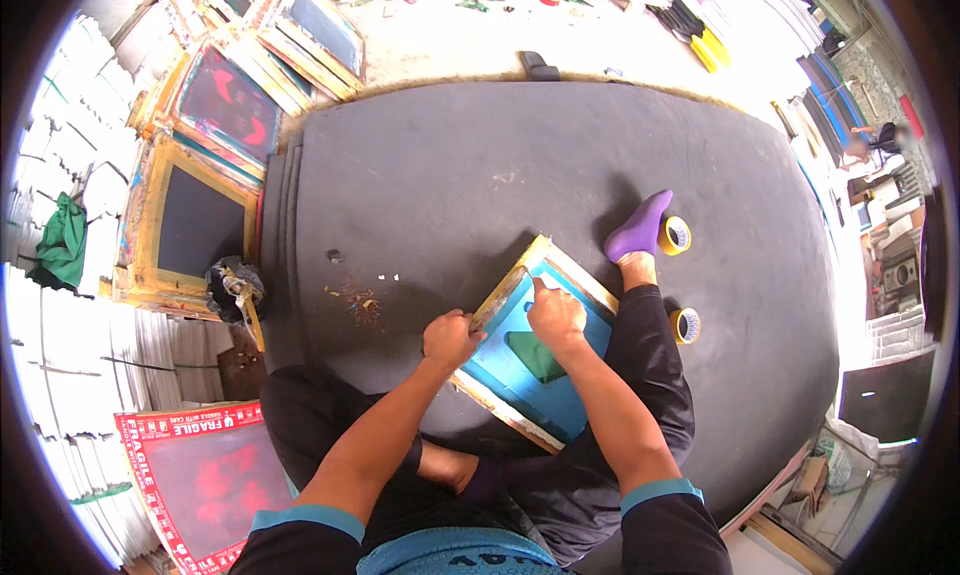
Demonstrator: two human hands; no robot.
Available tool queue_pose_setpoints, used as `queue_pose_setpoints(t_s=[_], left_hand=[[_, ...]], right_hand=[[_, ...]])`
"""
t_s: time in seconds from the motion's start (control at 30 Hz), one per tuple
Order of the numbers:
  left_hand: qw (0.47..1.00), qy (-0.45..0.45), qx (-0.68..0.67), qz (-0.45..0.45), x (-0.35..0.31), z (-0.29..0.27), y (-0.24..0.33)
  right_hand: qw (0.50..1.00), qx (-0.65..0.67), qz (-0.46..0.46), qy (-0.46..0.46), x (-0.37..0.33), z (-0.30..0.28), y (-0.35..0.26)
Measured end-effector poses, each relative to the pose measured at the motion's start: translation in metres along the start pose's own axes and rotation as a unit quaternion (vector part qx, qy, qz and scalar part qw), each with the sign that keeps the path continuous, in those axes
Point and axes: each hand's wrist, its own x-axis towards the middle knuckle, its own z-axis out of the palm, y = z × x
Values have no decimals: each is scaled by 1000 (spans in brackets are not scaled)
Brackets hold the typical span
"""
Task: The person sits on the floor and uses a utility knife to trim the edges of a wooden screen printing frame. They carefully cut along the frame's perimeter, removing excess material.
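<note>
A wooden screen-printing frame [590, 287] with blue mesh and a dark green shape [535, 357] lies tilted across my lap and the black sheet beneath. My left hand [450, 339] is closed around its left edge. Over the mesh, near the inner side of the upper left edge, is my right hand [556, 313]. Its fingers are curled, with one digit stretched toward the frame's top corner. Whether something small sits in that hand is hidden.
I sit on stacked black foam sheets [420, 165]. Two yellow tape rolls [684, 326] stand right of my leg, one by my purple-socked foot [640, 230]. Debris [362, 303] lies to the left. More frames [205, 220] lean at the left, near a red-taped frame [215, 485].
</note>
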Motion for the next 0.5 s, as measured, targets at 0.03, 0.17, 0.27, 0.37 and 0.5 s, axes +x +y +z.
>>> queue_pose_setpoints(t_s=[0.03,0.17,0.27,0.37,0.5], left_hand=[[1000,7,-1,5,0,3,-3],[1000,-14,9,-2,3,3,2],[999,-25,20,-5,4,0,-2],[1000,4,6,9,2,1,2],[1000,17,7,6,3,4,-2]], right_hand=[[1000,-7,3,-8,1,2,-6],[989,147,16,6,13,13,22],[973,226,14,36,7,16,33],[957,277,34,78,4,42,38],[921,377,-33,93,26,88,59]])
